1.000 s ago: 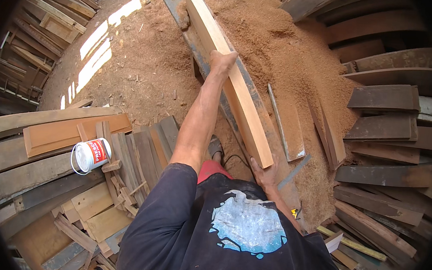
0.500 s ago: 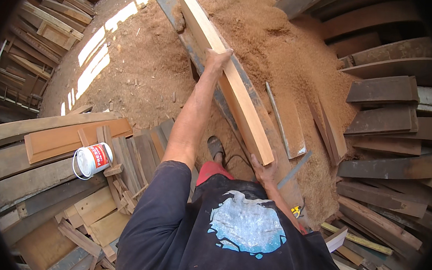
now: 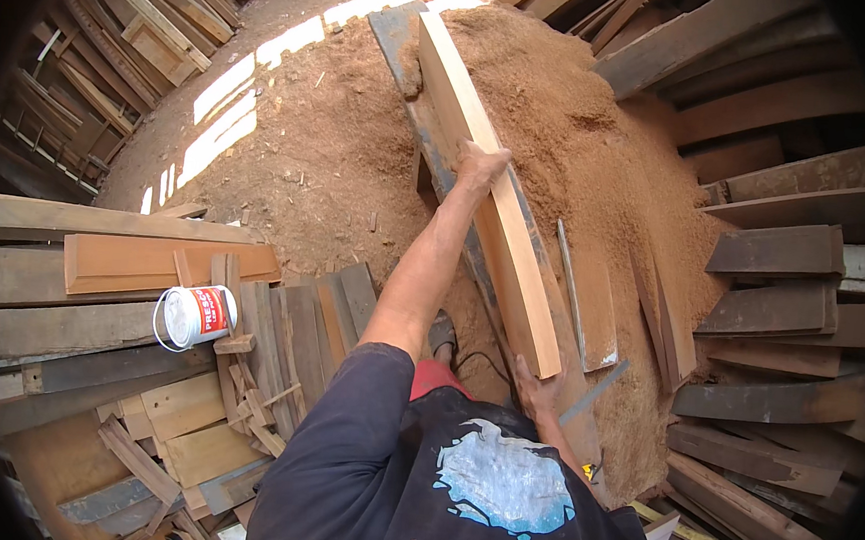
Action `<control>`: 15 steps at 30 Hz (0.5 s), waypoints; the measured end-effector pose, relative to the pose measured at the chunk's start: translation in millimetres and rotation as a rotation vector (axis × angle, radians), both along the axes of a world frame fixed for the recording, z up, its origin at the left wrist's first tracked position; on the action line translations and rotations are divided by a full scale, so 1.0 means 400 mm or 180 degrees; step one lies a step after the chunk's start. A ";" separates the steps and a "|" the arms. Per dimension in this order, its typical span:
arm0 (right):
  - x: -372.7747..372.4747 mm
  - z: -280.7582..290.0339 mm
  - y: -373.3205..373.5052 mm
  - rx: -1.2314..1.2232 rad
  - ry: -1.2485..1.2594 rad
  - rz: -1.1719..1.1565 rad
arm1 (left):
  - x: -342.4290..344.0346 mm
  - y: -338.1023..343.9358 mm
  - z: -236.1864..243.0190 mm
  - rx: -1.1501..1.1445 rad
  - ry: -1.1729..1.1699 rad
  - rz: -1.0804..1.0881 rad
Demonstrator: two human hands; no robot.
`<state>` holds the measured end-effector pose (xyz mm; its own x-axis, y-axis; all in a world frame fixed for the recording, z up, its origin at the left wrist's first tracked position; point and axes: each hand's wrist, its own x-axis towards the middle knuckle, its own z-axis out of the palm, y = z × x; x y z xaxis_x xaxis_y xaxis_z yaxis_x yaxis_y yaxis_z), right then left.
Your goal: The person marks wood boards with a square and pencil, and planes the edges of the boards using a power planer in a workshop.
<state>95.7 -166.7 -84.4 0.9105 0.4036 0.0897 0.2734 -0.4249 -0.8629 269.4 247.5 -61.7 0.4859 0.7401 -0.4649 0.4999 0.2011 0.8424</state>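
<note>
A long, thick plank of pale wood [image 3: 526, 274] stands on its narrow edge along a worn bench [image 3: 398, 52], running away from me. My left hand [image 3: 482, 165] is wrapped over its upper edge around the middle, thumb on one face and fingers over the far side. At the near end, my right hand [image 3: 538, 390] grips the plank low by its end face; the fingers behind the wood are partly hidden.
Sawdust [image 3: 600, 171] is heaped right of the bench, with loose boards [image 3: 590, 306] lying on it. Stacked dark planks [image 3: 770, 248] line the right side. On the left, a white bucket [image 3: 187, 315] rests among timber offcuts [image 3: 187, 408]. A sandalled foot [image 3: 442, 333] is below.
The whole view has shifted, so the plank, bench and bucket appear lower and mostly farther right. Both hands keep about the same places on the plank.
</note>
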 end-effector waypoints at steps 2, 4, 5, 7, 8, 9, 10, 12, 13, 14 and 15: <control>0.002 0.026 0.008 -0.0090 -0.0137 0.0016 | -0.007 -0.004 0.012 0.0017 0.0038 0.0005; 0.005 0.039 0.012 -0.0168 -0.0225 0.0065 | -0.010 -0.009 0.018 0.0071 -0.0039 0.0039; 0.008 0.041 0.008 -0.0176 -0.0201 0.0105 | -0.009 -0.012 0.019 0.0101 -0.0094 0.0050; 0.009 0.052 0.006 -0.0183 -0.0123 0.0128 | -0.005 -0.018 0.013 0.0143 -0.0247 0.0065; 0.007 0.061 0.009 -0.0180 -0.0069 0.0111 | -0.003 -0.018 0.006 0.0154 -0.0310 0.0066; 0.007 0.069 0.014 -0.0179 -0.0016 0.0092 | -0.002 -0.004 0.001 0.0145 -0.0351 0.0047; 0.006 0.065 0.008 -0.0273 -0.0021 0.0096 | -0.002 -0.005 -0.007 0.0065 -0.0521 0.0034; 0.013 0.054 0.002 -0.0451 -0.0041 0.0104 | -0.003 -0.006 -0.013 -0.0033 -0.0643 -0.0033; 0.013 0.058 0.006 -0.0470 -0.0046 0.0100 | -0.005 0.005 -0.019 -0.0025 -0.0595 -0.0078; 0.013 0.065 0.011 -0.0488 -0.0051 0.0103 | -0.008 0.014 -0.028 -0.0013 -0.0552 -0.0089; 0.008 0.068 0.014 -0.0503 -0.0057 0.0116 | -0.011 0.022 -0.036 -0.0002 -0.0512 -0.0096</control>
